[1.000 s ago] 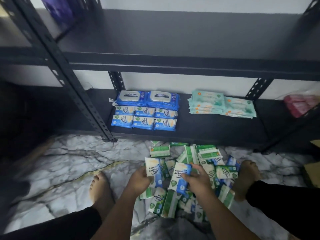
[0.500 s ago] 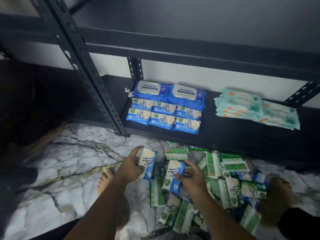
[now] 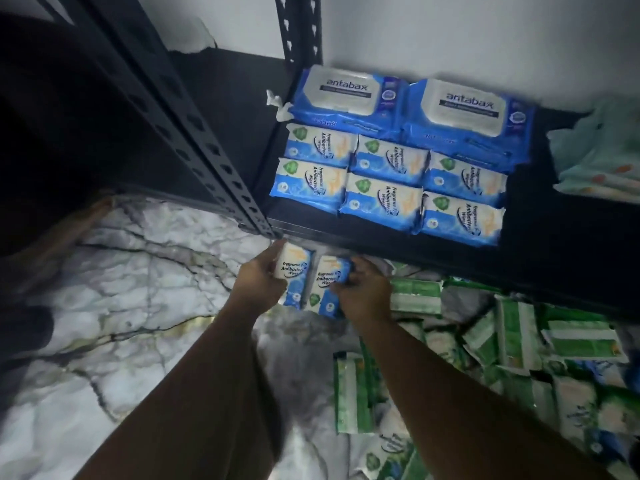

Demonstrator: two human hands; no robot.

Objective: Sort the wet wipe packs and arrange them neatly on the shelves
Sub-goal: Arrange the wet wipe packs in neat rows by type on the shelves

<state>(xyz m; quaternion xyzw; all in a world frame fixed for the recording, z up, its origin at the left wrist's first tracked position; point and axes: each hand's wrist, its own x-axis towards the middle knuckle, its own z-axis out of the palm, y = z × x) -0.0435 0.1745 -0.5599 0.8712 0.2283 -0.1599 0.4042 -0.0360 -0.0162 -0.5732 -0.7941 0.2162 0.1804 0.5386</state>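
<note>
We look down at a glossy marble floor, white with dark and gold veins, in front of a black metal rack against a pale wall. A second ago both our hands were low over the loose pile of green and blue packs. Now they have risen to just below the front lip of the bottom shelf.

The left hand has its fingers curled round the left edge of one small blue pack. The right hand grips a second blue pack the same way from the right. The two packs stand upright between our fingers, side by side and touching. We judge that this pair is sorted and that placing comes next.

Just beyond our fingertips, on the shelf, six matching packs lie in two rows of three, edges touching. Behind them sit two larger blue packs with pale, rigid flip lids. Far to the right of the right hand, pale teal packs are stacked, blurred.

The packs are soft, shiny plastic pouches, flat and rectangular with crimped ends. We expect them to dent under a firm grip. Above the left hand, the rack's slanted post is matte dark metal punched with holes.
</note>
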